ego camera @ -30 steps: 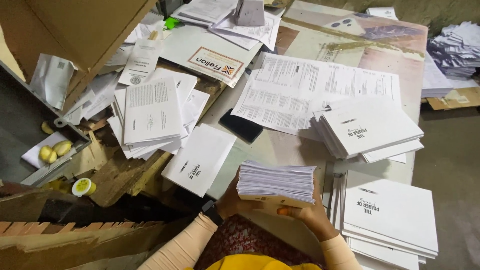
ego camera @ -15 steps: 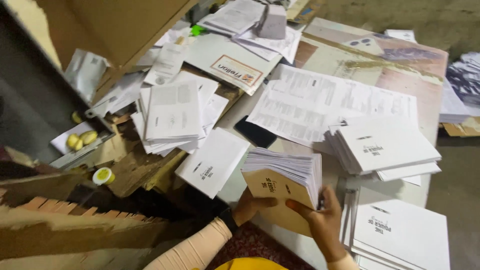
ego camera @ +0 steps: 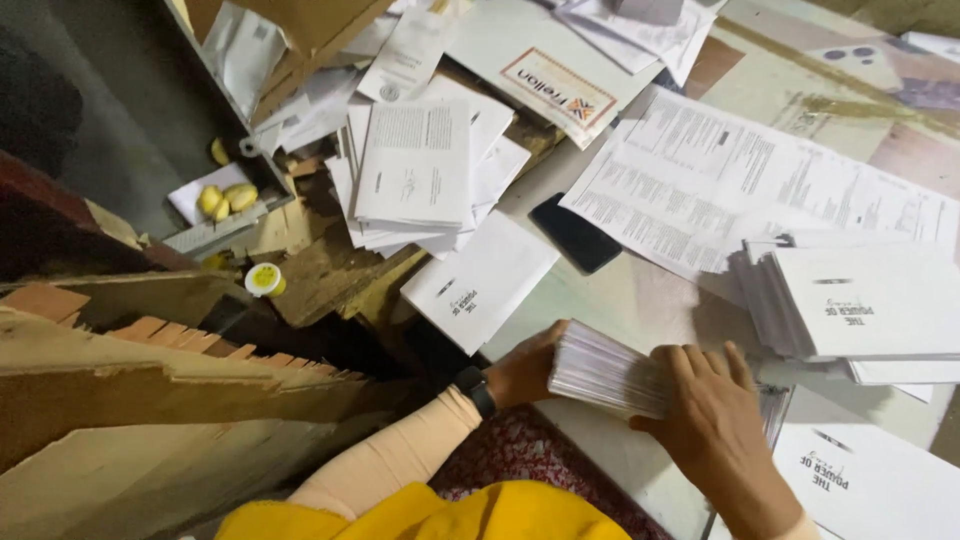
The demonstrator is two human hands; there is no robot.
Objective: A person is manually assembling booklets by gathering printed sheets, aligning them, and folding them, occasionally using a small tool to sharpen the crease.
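Note:
Both my hands hold a thick stack of thin white booklets (ego camera: 605, 372) low over the table's near edge. My left hand (ego camera: 522, 366), with a black watch on its wrist, grips the stack's left end. Over the stack's right end lies my right hand (ego camera: 712, 420), fingers spread across the top. The stack is tilted and lies nearly flat. A single white booklet (ego camera: 480, 282) lies just beyond it on the table.
A tall pile of white booklets (ego camera: 860, 300) sits to the right, another pile (ego camera: 868, 480) at the near right. Printed sheets (ego camera: 720, 170), a black phone (ego camera: 575, 232) and a messy booklet heap (ego camera: 415, 170) lie further off. Cardboard pieces (ego camera: 120, 400) fill the left.
The stack came down from standing on edge in front of me to lying low over the table. My right hand shifted from beneath it onto its top. The view swung left.

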